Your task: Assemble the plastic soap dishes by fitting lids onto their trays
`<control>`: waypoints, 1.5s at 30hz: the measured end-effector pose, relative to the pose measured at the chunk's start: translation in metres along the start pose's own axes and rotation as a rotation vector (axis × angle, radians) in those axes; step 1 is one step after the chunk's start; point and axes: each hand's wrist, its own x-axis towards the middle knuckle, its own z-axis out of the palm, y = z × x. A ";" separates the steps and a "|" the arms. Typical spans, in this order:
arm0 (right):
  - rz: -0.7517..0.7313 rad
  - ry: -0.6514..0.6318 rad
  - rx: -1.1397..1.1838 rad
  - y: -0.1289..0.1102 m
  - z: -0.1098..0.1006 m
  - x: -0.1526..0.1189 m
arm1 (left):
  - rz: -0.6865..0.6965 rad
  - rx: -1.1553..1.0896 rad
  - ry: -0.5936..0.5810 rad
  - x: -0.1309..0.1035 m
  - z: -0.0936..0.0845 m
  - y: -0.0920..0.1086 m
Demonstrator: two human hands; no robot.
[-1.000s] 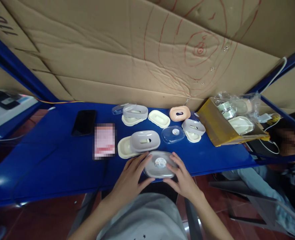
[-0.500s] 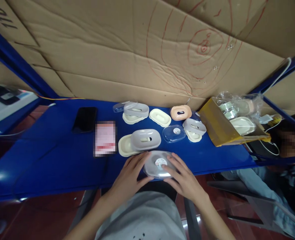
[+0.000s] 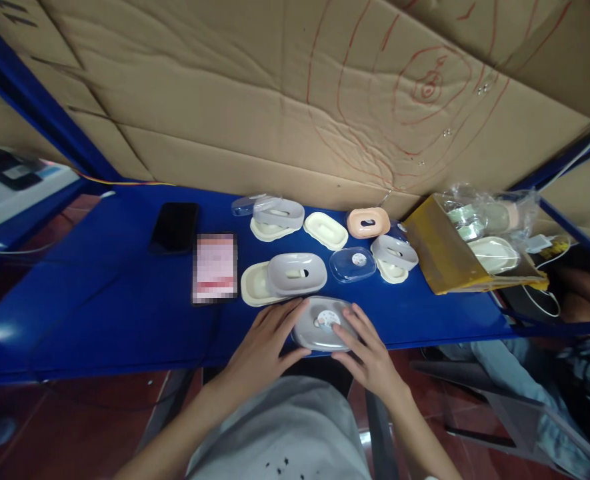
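Note:
At the table's near edge is a grey soap dish with a clear lid point(image 3: 307, 327) and a round sticker on top. My left hand point(image 3: 269, 340) grips its left side, fingers at the far edge and thumb at the near edge. On the other side, my right hand point(image 3: 369, 353) holds the right end, with one finger resting on the lid by the sticker. Just beyond it, a grey soap tray point(image 3: 285, 267) overlaps a cream base point(image 3: 255, 285). A loose clear lid point(image 3: 345, 265) lies behind the right hand.
Farther back are a grey tray point(image 3: 292, 215) on a cream base, a cream base point(image 3: 325, 230), a peach tray point(image 3: 369, 223) and another grey tray point(image 3: 395, 253). A cardboard box point(image 3: 439, 257) stands right, phones point(image 3: 175, 228) left. A seated person's leg point(image 3: 505, 380) shows beyond the table.
The whole view has shifted slightly, so the table's contents appear a little higher and farther right. Both hands keep their hold on the lidded soap dish.

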 end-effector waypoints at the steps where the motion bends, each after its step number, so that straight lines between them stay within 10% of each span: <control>1: 0.000 -0.019 0.000 0.000 -0.002 0.001 | 0.000 0.003 0.000 0.000 0.000 -0.001; 11: -0.028 -0.041 -0.178 -0.003 -0.004 -0.005 | 0.004 -0.018 0.037 -0.007 -0.001 0.001; 18: 0.114 0.122 -0.237 0.005 -0.034 -0.028 | -0.062 0.318 0.395 -0.004 -0.009 -0.009; 22: 0.188 0.249 -0.267 0.037 -0.048 0.018 | -0.107 0.362 0.344 0.002 -0.010 -0.019; 30: 0.069 0.019 -0.353 0.111 -0.027 0.142 | 0.048 0.314 0.215 -0.019 -0.018 -0.010; 40: -0.020 -0.268 -0.035 0.022 -0.018 0.072 | 0.070 0.244 0.249 -0.031 -0.012 -0.008; 45: -0.003 -0.099 -0.096 -0.011 -0.006 0.059 | -0.031 0.106 0.320 -0.031 -0.005 -0.001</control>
